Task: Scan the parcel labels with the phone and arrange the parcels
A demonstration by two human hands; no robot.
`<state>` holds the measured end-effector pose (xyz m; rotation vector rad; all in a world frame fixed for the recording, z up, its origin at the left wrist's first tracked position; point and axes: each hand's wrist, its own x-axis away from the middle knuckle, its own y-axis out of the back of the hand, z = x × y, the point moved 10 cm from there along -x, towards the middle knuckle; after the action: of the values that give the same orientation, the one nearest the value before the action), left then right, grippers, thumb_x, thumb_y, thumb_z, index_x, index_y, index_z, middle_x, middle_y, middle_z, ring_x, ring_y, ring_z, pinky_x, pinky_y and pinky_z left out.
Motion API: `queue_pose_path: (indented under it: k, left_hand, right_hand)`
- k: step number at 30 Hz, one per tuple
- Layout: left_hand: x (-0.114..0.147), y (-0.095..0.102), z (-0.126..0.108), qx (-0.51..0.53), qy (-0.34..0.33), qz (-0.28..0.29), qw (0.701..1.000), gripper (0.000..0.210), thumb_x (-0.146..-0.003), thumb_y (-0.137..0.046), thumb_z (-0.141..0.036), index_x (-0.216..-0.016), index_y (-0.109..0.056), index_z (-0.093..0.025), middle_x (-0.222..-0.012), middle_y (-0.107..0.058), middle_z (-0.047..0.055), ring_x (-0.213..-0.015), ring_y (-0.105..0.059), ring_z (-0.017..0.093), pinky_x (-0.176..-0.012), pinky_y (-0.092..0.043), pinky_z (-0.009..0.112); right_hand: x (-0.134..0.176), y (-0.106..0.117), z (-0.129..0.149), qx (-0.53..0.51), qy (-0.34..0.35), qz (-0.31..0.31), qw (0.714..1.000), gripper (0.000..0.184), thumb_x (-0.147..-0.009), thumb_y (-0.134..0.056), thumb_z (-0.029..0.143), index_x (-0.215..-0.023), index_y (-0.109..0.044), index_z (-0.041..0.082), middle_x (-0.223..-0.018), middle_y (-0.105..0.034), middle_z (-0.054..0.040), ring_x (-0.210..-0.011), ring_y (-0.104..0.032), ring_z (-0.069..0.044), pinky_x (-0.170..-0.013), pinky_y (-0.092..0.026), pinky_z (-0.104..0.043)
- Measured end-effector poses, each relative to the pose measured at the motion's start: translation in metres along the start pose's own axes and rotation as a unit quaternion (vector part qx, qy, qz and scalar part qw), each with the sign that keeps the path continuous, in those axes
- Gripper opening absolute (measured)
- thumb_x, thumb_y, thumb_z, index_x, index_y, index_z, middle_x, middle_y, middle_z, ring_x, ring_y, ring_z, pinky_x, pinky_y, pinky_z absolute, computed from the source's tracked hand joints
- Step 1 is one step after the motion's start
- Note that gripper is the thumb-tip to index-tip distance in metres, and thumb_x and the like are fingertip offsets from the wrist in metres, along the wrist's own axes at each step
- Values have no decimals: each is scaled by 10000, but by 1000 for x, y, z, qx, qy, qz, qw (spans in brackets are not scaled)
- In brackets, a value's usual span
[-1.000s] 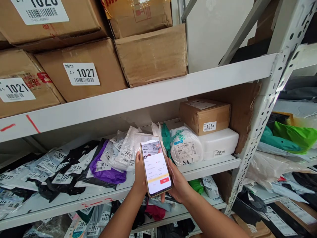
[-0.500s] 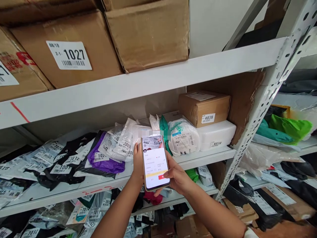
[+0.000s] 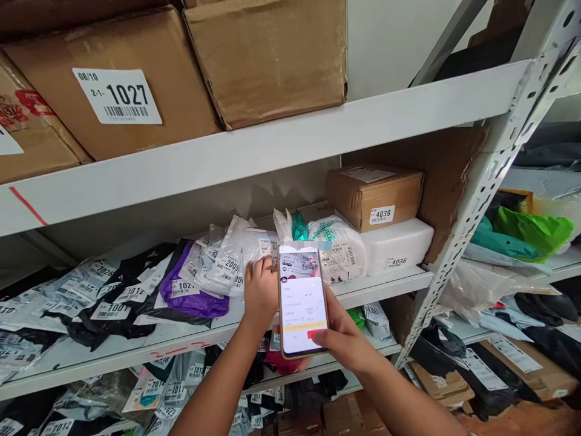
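Right hand: Here the right hand (image 3: pixel 342 339) is holding the phone (image 3: pixel 300 297), fingers wrapping behind, thumb lying over part of the red button (image 3: pixel 312 334); whether it is pressing, I cannot tell.
Left hand: Over on the other side, the left hand (image 3: pixel 263 284) is curling its fingers in front of a white bag (image 3: pixel 255 245), right beside the phone's edge; whether it is gripping anything, I cannot tell.
Phone: It is standing nearly upright before the middle shelf (image 3: pixel 131 359), its lit screen facing us, showing a label picture above a white panel and a yellow strip.
Left of the hands: A purple bag (image 3: pixel 197 304) is lying on that shelf, with a black bag (image 3: pixel 113 309) marked 1001 sprawling farther along.
Behind the phone: A round white package (image 3: pixel 340 266) is sitting partly hidden, its neighbour the white box (image 3: pixel 399 245) marked 4038 supporting carton 4039 (image 3: pixel 393 192).
Top shelf: Up there, carton 1027 (image 3: pixel 181 79) is resting against a plain carton (image 3: pixel 267 60).
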<state>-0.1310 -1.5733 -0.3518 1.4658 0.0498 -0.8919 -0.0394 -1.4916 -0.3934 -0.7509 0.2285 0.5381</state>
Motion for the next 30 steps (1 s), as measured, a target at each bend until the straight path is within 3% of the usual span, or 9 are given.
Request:
queue_pose_path:
  k: [5, 8, 16, 22, 27, 30]
  left_hand:
    - [1, 0, 3, -64, 16, -23, 998, 401, -927, -534, -323, -1286, -628, -172, -1303, -575, 168, -1242, -485, 342, -1147, -300, 548]
    - [1, -4, 3, -78, 11, -23, 997, 380, -923, -552, -352, -1242, -659, -176, -1316, -570, 161, -1221, -492, 343, -1142, -310, 552]
    - [0, -2, 2, -79, 6, -23, 997, 398, -923, -551, -350, -1259, -649, -159, -1315, -562, 171, -1222, -474, 350, -1136, -309, 556]
    - [0, -2, 0, -94, -4, -31, 995, 367, -931, -532, -347, -1198, -671, -137, -1302, -563, 186, -1199, -487, 353, -1122, -326, 552]
    - [0, -3, 0, -96, -13, -53, 994, 310, -902, -589, -358, -1092, -696, -139, -1269, -579, 178, -1168, -508, 354, -1108, -341, 553]
    - [0, -4, 0, -92, -16, -57, 994, 283, -886, -612, -359, -1039, -701, -138, -1267, -579, 174, -1171, -511, 351, -1121, -329, 552]
  right_hand:
    - [27, 25, 16, 26, 33, -92, 995, 1143, -842, -737, 213, -1556, 134, 410, -1435, -567, -135, -1148, -662, -370, -597, -638, -389]
    - [37, 32, 22, 31, 29, -117, 992, 1173, -850, -732, 228, -1539, 201, 403, -1450, -554, -146, -1180, -642, -392, -596, -634, -394]
    - [34, 24, 23, 48, 26, -82, 995, 1143, -879, -694, 210, -1524, 228, 412, -1459, -535, -144, -1162, -656, -350, -652, -638, -409]
    - [31, 23, 27, 53, 42, -83, 994, 1033, -862, -698, 205, -1567, 31, 398, -1531, -452, -120, -1207, -629, -323, -688, -628, -344]
    - [33, 22, 27, 41, 46, -64, 996, 1089, -873, -690, 189, -1547, 132, 421, -1445, -554, -114, -1156, -662, -328, -640, -644, -377]
    - [39, 29, 28, 29, 58, -83, 994, 1094, -873, -691, 182, -1543, 138, 429, -1447, -556, -106, -1167, -657, -336, -642, -649, -388]
